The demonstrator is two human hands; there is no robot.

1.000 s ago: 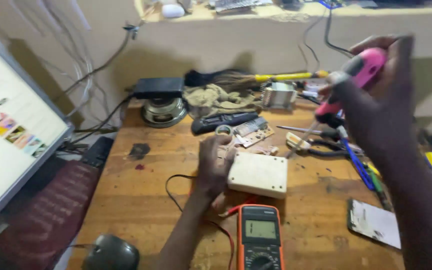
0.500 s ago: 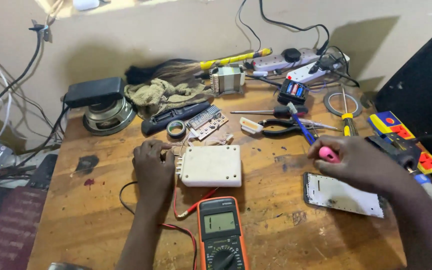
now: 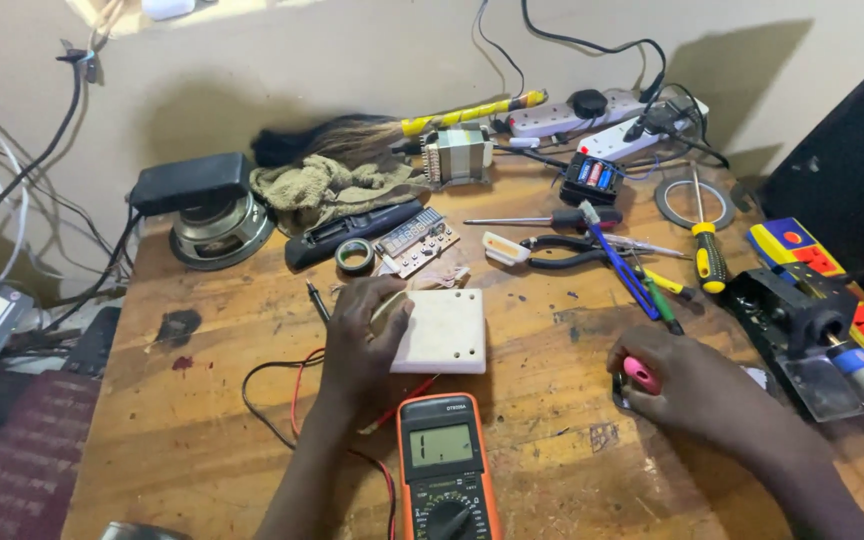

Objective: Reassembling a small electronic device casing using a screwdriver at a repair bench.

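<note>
Here the left hand [image 3: 364, 335] lies curled over the left edge of a white box [image 3: 442, 331] on the wooden bench [image 3: 212, 330], fingers bent and touching its top and side. The box sits flat, near the middle of the bench, just above an orange multimeter [image 3: 444, 468] whose red and black leads [image 3: 287, 400] loop out to the left under the wrist.

The right hand [image 3: 687, 380] rests low on the bench to the right, closed around a pink tool [image 3: 641, 375]; only the tool's rounded end shows between the fingers, and what it touches underneath I cannot tell. The 2 hands are well apart.

Behind the box lie a small circuit board [image 3: 414, 240], a tape roll [image 3: 355, 255] and a dark remote [image 3: 352, 232]. Further back stand a speaker [image 3: 222, 228], a rag [image 3: 327, 185] and a transformer [image 3: 457, 155]. To the right are pliers [image 3: 562, 250], a yellow-handled screwdriver [image 3: 709, 255] and 2 power strips [image 3: 602, 125] by the wall.
</note>
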